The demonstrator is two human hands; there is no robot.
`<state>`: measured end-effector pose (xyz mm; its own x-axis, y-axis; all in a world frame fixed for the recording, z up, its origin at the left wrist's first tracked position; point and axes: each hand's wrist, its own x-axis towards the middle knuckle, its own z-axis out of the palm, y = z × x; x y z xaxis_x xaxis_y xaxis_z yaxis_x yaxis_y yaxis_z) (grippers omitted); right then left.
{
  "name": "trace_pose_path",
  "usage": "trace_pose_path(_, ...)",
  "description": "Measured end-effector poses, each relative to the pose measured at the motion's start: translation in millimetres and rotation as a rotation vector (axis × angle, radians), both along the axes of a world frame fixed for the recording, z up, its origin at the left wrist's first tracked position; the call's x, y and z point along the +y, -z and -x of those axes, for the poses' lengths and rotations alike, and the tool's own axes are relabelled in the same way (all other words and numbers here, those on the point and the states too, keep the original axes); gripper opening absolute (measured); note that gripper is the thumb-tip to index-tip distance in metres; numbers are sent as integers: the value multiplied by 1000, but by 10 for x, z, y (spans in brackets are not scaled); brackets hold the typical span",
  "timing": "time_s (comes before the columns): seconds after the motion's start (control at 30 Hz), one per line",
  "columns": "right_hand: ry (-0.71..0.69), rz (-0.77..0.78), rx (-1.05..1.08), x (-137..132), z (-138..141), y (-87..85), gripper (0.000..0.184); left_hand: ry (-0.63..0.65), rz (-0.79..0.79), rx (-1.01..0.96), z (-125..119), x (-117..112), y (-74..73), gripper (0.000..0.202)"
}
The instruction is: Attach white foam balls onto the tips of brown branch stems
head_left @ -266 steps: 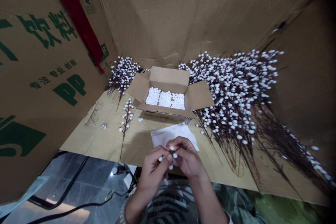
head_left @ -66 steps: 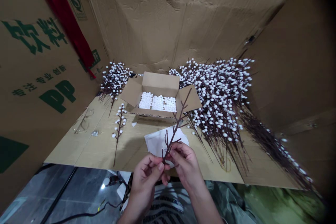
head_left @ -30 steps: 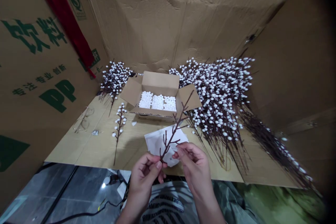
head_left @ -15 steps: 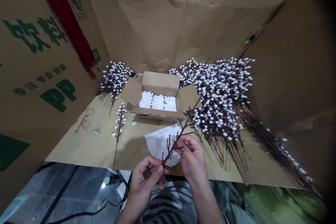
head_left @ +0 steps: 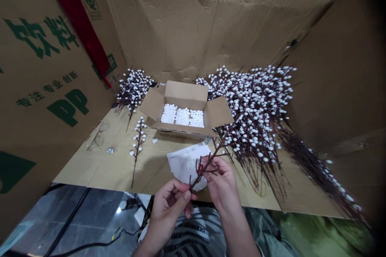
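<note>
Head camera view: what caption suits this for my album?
Left hand and right hand hold a bare twig over paper, beside a carton of white balls and heaped branches.

The bare twig is dark brown, the foam balls white, the shirt black-and-white striped, the cardboard wall printed green beside a red ribbon.

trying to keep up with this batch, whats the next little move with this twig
Probably take a white foam ball from the cardboard box with the right hand, while the left hand holds the brown twig. The twig looks bare, and the finished sprig lying nearby has white balls along its stems.
</note>
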<state>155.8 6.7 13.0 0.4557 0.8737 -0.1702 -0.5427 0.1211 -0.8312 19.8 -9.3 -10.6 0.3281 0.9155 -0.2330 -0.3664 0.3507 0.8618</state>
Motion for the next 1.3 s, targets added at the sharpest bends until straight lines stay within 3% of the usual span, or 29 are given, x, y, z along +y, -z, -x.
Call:
trace_pose_path(0.83, 37, -5, -41, 10, -6, 51, 14, 48, 46, -21, -6, -8, -35, 32)
trace_pose_path(1.1, 168, -13, -41, -41, -60, 46, 19, -117, 71, -59, -49, -14, -142, 32)
trace_pose_path(1.3, 255, -63, -201, -135, -120, 81, 15, -182, 76, -63, -63, -2, -172, 33)
